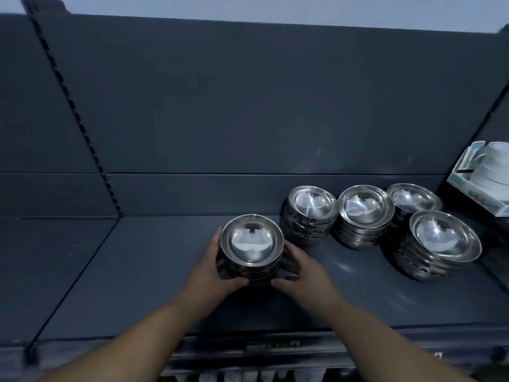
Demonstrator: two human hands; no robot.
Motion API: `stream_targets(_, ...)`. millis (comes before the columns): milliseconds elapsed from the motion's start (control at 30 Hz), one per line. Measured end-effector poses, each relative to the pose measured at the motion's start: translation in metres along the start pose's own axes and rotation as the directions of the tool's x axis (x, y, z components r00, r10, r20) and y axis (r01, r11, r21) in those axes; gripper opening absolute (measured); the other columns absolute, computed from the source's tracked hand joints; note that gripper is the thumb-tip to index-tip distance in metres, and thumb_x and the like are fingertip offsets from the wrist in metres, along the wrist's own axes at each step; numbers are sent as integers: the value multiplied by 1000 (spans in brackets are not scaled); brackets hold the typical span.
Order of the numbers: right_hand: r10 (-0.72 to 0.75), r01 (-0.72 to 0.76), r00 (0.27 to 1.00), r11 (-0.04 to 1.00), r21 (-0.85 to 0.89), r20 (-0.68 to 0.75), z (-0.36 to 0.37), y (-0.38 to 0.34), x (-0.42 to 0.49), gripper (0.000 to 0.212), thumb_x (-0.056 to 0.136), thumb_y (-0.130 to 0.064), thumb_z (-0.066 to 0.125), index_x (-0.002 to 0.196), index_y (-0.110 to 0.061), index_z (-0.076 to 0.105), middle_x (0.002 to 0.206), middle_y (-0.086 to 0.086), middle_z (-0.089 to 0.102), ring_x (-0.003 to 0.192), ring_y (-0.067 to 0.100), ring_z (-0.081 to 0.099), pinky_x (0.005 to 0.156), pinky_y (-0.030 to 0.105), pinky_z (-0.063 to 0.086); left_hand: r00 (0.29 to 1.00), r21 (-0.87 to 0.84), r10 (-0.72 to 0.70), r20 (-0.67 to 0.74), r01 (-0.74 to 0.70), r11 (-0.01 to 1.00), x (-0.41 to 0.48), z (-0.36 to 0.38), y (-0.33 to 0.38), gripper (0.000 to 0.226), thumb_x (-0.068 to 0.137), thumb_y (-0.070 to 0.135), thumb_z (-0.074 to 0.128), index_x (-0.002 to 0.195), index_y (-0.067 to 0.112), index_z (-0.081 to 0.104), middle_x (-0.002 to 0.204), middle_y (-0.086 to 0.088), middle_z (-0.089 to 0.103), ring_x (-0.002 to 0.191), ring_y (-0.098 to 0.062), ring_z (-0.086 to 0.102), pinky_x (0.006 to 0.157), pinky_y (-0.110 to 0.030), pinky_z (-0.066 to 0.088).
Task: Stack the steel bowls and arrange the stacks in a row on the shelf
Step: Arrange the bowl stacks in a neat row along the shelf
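Dark grey shelf (137,271) bears bowl stacks. Both the left hand (212,274) and right hand (300,268) grip the leftmost stack (252,244), fingers curled round its sides; it seems to rest on the shelf. Four other stacks (311,213) cluster just right.

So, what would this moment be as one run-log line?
left hand, right hand: grip steel bowl stack | place: shelf, left of four other stacks | those: untouched
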State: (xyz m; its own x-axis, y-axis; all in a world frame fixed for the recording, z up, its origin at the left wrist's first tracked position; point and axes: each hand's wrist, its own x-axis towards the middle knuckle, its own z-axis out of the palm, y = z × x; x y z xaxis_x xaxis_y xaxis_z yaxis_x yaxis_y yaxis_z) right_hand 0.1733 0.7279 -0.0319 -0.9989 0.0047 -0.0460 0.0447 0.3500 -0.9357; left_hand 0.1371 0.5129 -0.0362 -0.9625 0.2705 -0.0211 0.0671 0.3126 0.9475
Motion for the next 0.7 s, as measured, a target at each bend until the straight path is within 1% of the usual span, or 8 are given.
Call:
stream_targets(33, -11, 11, 1000, 1000, -22, -23, 1, 2, 1, 84, 72, 7, 76, 137, -34, 41, 120, -11, 63, 105, -7, 61, 80, 14, 51, 1000, 26, 7, -12, -6, 1000, 0, 0, 0, 118, 56, 21, 85, 149, 36, 14, 139, 16, 47, 122, -2, 51, 108, -31, 41)
stream_targets(100, -31, 28, 998, 998, -58, -56, 2, 3, 1, 83, 72, 2, 78, 139, -33, 43, 122, -11, 64, 112, 0, 60, 89, 17, 51, 999, 71, 20, -33, -18, 997, 0, 0, 0, 119, 58, 15, 87, 149, 35, 14, 136, 17, 49, 124, -4, 51, 109, -32, 39)
stream_targets(167, -53, 47, 997, 994, -96, -64, 2, 4, 1, 82, 73, -2, 79, 140, -32, 43, 121, -15, 63, 114, -1, 59, 95, 16, 48, 998, 85, 25, -52, -20, 996, -1, -1, 0, 119, 57, 13, 88, 148, 37, 15, 132, 19, 50, 125, -6, 50, 111, -34, 38)
stream_targets(267, -83, 75, 995, 986, -147, -51, 2, 2, -1, 83, 73, -7, 80, 140, -38, 41, 117, -22, 60, 113, -3, 57, 96, 14, 45, 996, 99, 19, -88, -10, 995, -3, -2, 2, 118, 57, 11, 89, 147, 40, 17, 133, 19, 51, 124, -6, 50, 111, -35, 37)
stream_targets(333, -80, 71, 995, 985, -156, -52, 2, 1, -1, 84, 72, -11, 81, 140, -38, 41, 117, -22, 60, 114, -3, 56, 99, 17, 45, 996, 115, 16, -92, -5, 993, -4, -3, 4, 118, 58, 12, 89, 146, 42, 17, 134, 19, 51, 125, -5, 50, 111, -33, 37)
stream_targets(433, -78, 66, 995, 984, -166, -69, 1, 1, 0, 90, 65, -24, 87, 142, -37, 40, 124, -22, 57, 118, -2, 53, 103, 23, 44, 996, 111, 7, -94, 4, 994, -6, -5, 10, 120, 58, 15, 90, 148, 38, 15, 135, 20, 47, 127, -4, 45, 111, -25, 33)
stream_targets(533, -85, 73, 992, 989, -129, -89, -1, -3, 3, 100, 62, -28, 89, 146, -31, 35, 132, -22, 50, 124, -2, 47, 107, 23, 40, 991, 112, 11, -131, 4, 994, -6, -7, 13, 122, 56, 20, 91, 149, 35, 14, 140, 17, 43, 129, -5, 41, 111, -25, 31)
stream_targets(700, -135, 124, 988, 984, -124, -79, 0, -8, 4, 87, 65, -27, 87, 139, -37, 43, 123, -29, 53, 121, -7, 48, 105, 18, 38, 990, 121, 29, -138, -12, 993, -5, -7, 12, 108, 59, 24, 89, 146, 33, 25, 140, 13, 48, 132, -11, 42, 108, -24, 33)
